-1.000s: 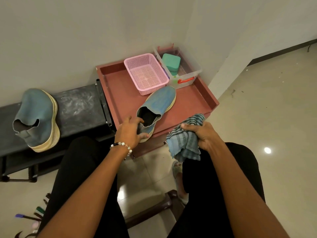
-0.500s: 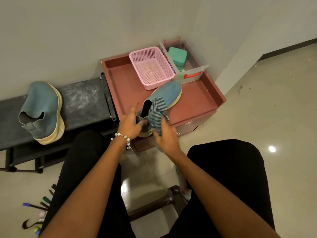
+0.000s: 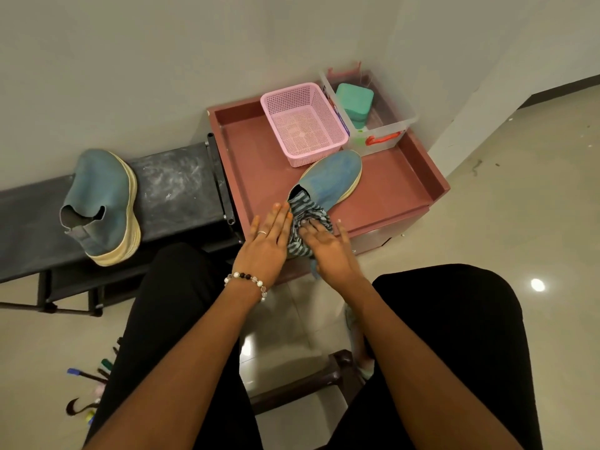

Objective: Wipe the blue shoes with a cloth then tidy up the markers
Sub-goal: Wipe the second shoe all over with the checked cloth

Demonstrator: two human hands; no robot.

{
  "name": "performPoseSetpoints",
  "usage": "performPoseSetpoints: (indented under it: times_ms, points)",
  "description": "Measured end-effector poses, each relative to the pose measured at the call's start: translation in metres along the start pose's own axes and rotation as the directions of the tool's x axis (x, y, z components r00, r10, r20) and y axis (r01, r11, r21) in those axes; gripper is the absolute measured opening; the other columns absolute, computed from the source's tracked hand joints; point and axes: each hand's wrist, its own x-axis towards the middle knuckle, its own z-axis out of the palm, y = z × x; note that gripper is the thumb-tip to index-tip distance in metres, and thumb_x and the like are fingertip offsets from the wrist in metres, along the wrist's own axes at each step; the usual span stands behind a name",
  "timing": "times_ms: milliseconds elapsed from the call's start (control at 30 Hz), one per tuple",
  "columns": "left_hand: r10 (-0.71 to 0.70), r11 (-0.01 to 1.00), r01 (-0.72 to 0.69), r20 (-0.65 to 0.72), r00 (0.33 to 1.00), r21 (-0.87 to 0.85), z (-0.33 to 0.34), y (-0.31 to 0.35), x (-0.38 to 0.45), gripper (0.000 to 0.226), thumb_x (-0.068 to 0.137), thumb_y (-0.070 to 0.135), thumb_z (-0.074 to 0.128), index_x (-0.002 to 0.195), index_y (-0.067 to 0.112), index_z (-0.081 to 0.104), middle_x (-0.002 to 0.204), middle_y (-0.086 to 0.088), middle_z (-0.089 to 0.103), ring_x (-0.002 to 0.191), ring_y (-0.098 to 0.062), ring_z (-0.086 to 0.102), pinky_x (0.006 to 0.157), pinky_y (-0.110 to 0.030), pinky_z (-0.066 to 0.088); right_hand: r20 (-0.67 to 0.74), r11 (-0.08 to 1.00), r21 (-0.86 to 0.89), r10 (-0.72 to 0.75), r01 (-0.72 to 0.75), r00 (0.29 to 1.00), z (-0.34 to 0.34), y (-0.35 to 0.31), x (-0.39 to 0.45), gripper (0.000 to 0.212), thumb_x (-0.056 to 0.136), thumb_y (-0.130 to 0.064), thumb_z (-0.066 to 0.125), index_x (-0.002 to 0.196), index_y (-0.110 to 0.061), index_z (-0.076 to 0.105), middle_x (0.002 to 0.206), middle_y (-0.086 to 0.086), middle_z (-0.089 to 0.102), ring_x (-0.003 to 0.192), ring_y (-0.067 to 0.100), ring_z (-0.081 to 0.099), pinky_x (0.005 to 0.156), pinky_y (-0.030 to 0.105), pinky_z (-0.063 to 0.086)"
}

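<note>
A blue shoe (image 3: 331,178) lay on the red counter (image 3: 389,196), toe toward 1 o'clock. Both hands, left hand (image 3: 268,243) and right hand (image 3: 328,246), pressed flat-fingered on the striped cloth (image 3: 306,219) over its heel. The soft, light upper would likely buckle; better steadied by its firm sole.

You have two shoes (image 3: 331,178) (image 3: 100,203), one cloth (image 3: 303,222), one basket (image 3: 303,123), one clear box (image 3: 386,125), several markers (image 3: 87,375).
</note>
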Motion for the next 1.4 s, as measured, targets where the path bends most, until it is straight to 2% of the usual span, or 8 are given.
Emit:
performPoseSetpoints:
  times_ms: [167,300,467,533,600,700,900,1400]
  points:
    - [-0.179,0.984,0.175,0.171,0.969,0.038,0.015,-0.003,0.004,0.065,0.092,0.005,0.014,0.148,0.007,-0.019,0.156,-0.009,-0.025,0.147,-0.023,-0.011,0.117,-0.042,-0.005,0.066,0.998,-0.055,0.024,-0.02,0.998,-0.009,0.008,0.002,0.066,0.084,0.0,0.053,0.144,-0.02,0.035,0.155,-0.003,0.027,0.144,0.011,0.017,0.116,0.044,0.002]
    - [-0.247,0.966,0.257,0.22,0.944,-0.017,0.018,0.0,0.01,0.072,0.093,0.004,0.028,0.148,0.007,-0.019,0.156,-0.009,-0.024,0.147,-0.022,-0.01,0.117,-0.044,-0.007,-0.156,0.941,0.335,0.105,-0.048,0.982,-0.011,0.01,0.006,0.056,0.068,0.005,0.044,0.119,-0.005,0.065,0.122,0.013,0.063,0.117,0.025,0.057,0.102,0.03,0.038]
    - [-0.32,0.937,0.336,0.15,0.935,-0.093,0.025,0.006,0.009,0.078,0.089,-0.001,0.032,0.149,0.011,-0.017,0.157,-0.004,-0.022,0.147,-0.019,-0.01,0.112,-0.054,-0.013,-0.101,0.356,0.893,0.753,-0.274,0.65,-0.03,0.015,0.003,0.03,0.072,0.011,0.041,0.072,-0.012,0.06,0.063,-0.002,0.056,0.059,0.012,0.049,0.062,0.029,0.041]
    - [-0.342,0.933,0.352,0.118,0.932,-0.073,0.026,0.009,0.008,0.076,0.09,0.0,0.03,0.149,0.01,-0.016,0.158,-0.005,-0.019,0.147,-0.018,-0.011,0.11,-0.057,-0.015,-0.178,0.416,0.892,0.682,-0.175,0.71,-0.036,0.003,-0.001,0.032,0.073,0.007,0.044,0.089,-0.01,0.066,0.08,0.001,0.066,0.073,0.013,0.058,0.071,0.029,0.048]
    - [-0.342,0.936,0.349,0.117,0.932,-0.042,0.027,0.009,0.007,0.07,0.094,0.008,0.028,0.15,0.011,-0.015,0.158,-0.004,-0.019,0.146,-0.018,-0.014,0.107,-0.058,-0.019,-0.23,0.67,0.737,0.376,-0.092,0.897,-0.024,-0.011,0.0,0.056,0.067,0.002,0.043,0.119,-0.005,0.063,0.114,0.01,0.067,0.107,0.02,0.061,0.094,0.031,0.046]
    - [-0.329,0.943,0.332,0.158,0.931,0.009,0.03,0.005,0.007,0.084,0.093,0.039,0.042,0.151,0.014,-0.013,0.158,-0.003,-0.019,0.145,-0.017,-0.019,0.1,-0.056,-0.033,-0.052,0.994,0.105,-0.024,0.029,0.998,0.012,-0.029,0.002,0.069,0.068,-0.011,0.058,0.136,-0.001,0.047,0.141,0.013,0.048,0.137,0.023,0.038,0.109,0.042,0.031]
    - [-0.361,0.933,0.356,0.141,0.922,0.057,0.033,0.006,0.006,0.084,0.095,0.033,0.044,0.15,0.012,-0.015,0.159,-0.002,-0.017,0.145,-0.015,-0.017,0.1,-0.057,-0.033,0.157,0.989,-0.141,-0.024,0.046,0.987,0.002,-0.035,-0.001,0.063,0.09,-0.018,0.044,0.148,-0.003,0.021,0.156,0.008,0.023,0.147,0.017,0.008,0.116,0.048,-0.007]
    - [-0.33,0.943,0.333,0.147,0.933,0.003,0.03,0.008,0.009,0.08,0.096,0.026,0.041,0.15,0.012,-0.016,0.159,-0.001,-0.018,0.146,-0.015,-0.015,0.096,-0.054,-0.036,0.24,0.959,-0.283,0.074,-0.003,0.968,-0.005,-0.043,0.014,0.056,0.099,-0.034,0.034,0.15,-0.014,0.021,0.157,0.001,0.019,0.147,0.019,0.002,0.111,0.061,-0.014]
